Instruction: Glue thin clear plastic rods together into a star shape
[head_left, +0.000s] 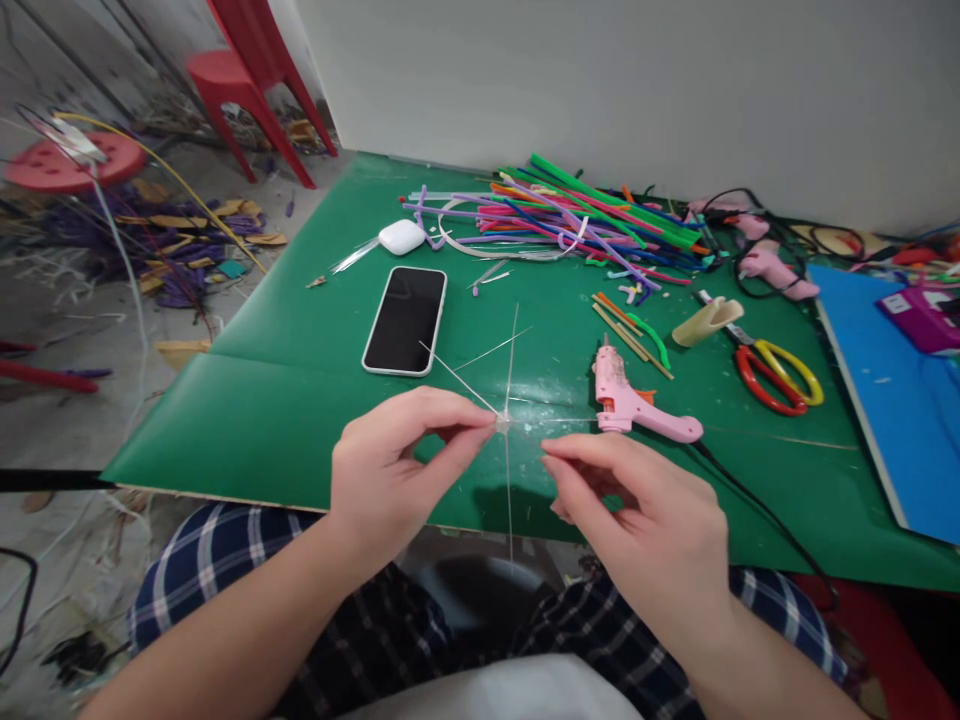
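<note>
A star of thin, clear rods (510, 365) spreads out from a small whitish joint (503, 422) above the green table. At that joint, my left hand (405, 465) pinches the star between thumb and forefinger. My right hand (637, 510) is just right of the joint, with thumb and forefinger closed together below the rod that points right. Whatever its fingertips may hold is too small to make out. Beyond that hand a pink hot glue gun (615, 390) lies on its side. A black-screened phone (406, 320) lies behind my left hand.
Colourful pipe cleaners (570, 215) are heaped at the back of the green table (292, 390). Scissors (772, 370), a beige tube (706, 320) and thin wooden sticks (626, 330) lie right of centre. A blue board (885, 390) covers the right side. A white case (401, 236) sits behind the phone.
</note>
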